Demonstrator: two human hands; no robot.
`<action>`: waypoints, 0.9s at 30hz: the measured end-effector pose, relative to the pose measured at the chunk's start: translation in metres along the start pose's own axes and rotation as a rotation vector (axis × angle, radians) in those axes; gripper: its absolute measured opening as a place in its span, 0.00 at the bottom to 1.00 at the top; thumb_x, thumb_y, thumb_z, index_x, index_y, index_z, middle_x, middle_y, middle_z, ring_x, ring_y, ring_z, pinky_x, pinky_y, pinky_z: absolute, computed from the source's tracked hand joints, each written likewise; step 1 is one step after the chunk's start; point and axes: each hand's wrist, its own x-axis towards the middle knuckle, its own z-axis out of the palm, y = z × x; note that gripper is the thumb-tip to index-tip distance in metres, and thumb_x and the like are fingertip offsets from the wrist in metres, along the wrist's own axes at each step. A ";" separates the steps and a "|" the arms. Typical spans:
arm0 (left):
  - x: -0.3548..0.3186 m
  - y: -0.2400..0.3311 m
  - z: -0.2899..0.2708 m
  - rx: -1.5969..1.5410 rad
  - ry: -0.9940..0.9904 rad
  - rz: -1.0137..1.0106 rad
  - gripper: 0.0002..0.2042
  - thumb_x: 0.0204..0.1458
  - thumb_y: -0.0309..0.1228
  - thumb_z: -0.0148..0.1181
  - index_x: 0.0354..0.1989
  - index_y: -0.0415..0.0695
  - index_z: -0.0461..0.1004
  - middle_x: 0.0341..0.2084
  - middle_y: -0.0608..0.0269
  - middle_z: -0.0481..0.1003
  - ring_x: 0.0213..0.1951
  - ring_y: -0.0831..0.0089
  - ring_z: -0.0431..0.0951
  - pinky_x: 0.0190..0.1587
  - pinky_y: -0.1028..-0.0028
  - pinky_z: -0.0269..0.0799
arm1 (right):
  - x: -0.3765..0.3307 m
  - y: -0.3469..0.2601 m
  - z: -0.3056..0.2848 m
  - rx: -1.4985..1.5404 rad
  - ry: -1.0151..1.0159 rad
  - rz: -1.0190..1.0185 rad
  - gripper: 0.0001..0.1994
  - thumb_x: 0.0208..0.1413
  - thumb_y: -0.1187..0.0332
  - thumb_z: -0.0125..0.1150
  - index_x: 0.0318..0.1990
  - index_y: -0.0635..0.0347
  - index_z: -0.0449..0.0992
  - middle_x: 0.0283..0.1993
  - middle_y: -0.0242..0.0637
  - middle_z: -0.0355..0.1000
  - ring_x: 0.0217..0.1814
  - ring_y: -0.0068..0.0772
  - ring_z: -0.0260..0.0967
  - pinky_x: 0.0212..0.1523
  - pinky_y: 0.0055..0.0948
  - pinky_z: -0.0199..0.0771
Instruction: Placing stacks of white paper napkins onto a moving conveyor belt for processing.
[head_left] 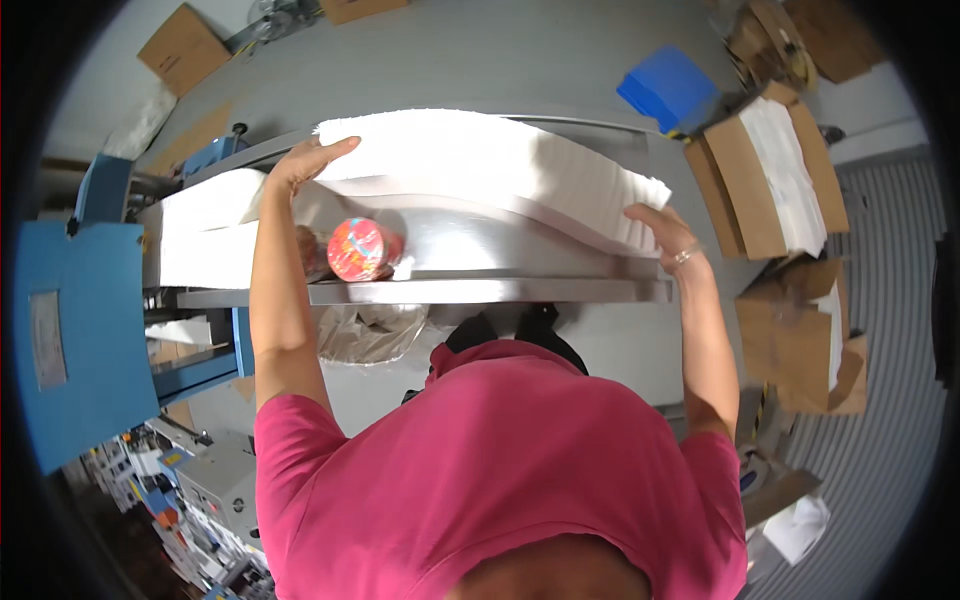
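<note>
A long row of thin white sheets (450, 150), pressed together on edge, stretches between my two hands and bows slightly along its length. My left hand (308, 165) grips its left end, fingers pointing toward the far side. At the other end my right hand (664, 232), with a bracelet at the wrist, clasps the near corner. Beneath the row lies a shiny metal work surface (470, 250). Near my left forearm, a round red patterned pack (360, 249) in clear wrap rests on that surface. More white sheets (205, 245) stand farther left, partly hidden by my arm.
A blue machine housing (85, 320) stands at the left. Cardboard boxes with white material (750, 180) line the right side, near a corrugated shutter (890, 330). A blue object (668, 88) lies on the floor beyond. Under the metal edge hangs a crumpled plastic bag (370, 333).
</note>
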 end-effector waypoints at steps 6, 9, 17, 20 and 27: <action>0.020 0.004 0.024 0.081 0.009 0.098 0.56 0.27 0.61 0.63 0.55 0.22 0.52 0.52 0.36 0.61 0.58 0.54 0.58 0.59 0.72 0.51 | -0.015 0.033 -0.029 -0.087 0.071 -0.006 0.21 0.41 0.57 0.63 0.40 0.62 0.73 0.36 0.32 0.68 0.37 0.24 0.61 0.36 0.25 0.59; 0.028 0.017 0.040 0.131 -0.112 0.198 0.58 0.25 0.66 0.60 0.54 0.21 0.53 0.53 0.31 0.58 0.59 0.50 0.56 0.60 0.69 0.51 | -0.044 0.028 -0.021 0.205 0.066 -0.140 0.24 0.46 0.62 0.64 0.50 0.63 0.68 0.46 0.37 0.70 0.48 0.29 0.67 0.48 0.28 0.65; 0.016 0.009 0.019 0.134 -0.122 0.017 0.56 0.34 0.70 0.49 0.56 0.25 0.53 0.56 0.33 0.54 0.59 0.52 0.56 0.57 0.67 0.55 | -0.035 0.028 -0.032 0.235 -0.042 -0.124 0.26 0.45 0.63 0.64 0.51 0.64 0.66 0.48 0.37 0.68 0.49 0.31 0.66 0.50 0.27 0.63; -0.001 0.017 0.017 -0.150 -0.087 0.043 0.52 0.38 0.70 0.44 0.59 0.31 0.53 0.57 0.35 0.53 0.59 0.52 0.55 0.58 0.65 0.52 | -0.035 0.025 -0.036 0.214 -0.005 -0.107 0.26 0.45 0.63 0.64 0.52 0.64 0.66 0.49 0.37 0.68 0.51 0.32 0.65 0.51 0.28 0.62; 0.009 -0.011 0.006 -0.163 0.159 -0.037 0.47 0.43 0.68 0.40 0.60 0.35 0.53 0.58 0.44 0.55 0.61 0.56 0.52 0.60 0.65 0.48 | -0.036 0.020 -0.036 0.173 0.008 -0.072 0.30 0.43 0.60 0.66 0.53 0.65 0.65 0.51 0.39 0.67 0.53 0.33 0.63 0.53 0.29 0.60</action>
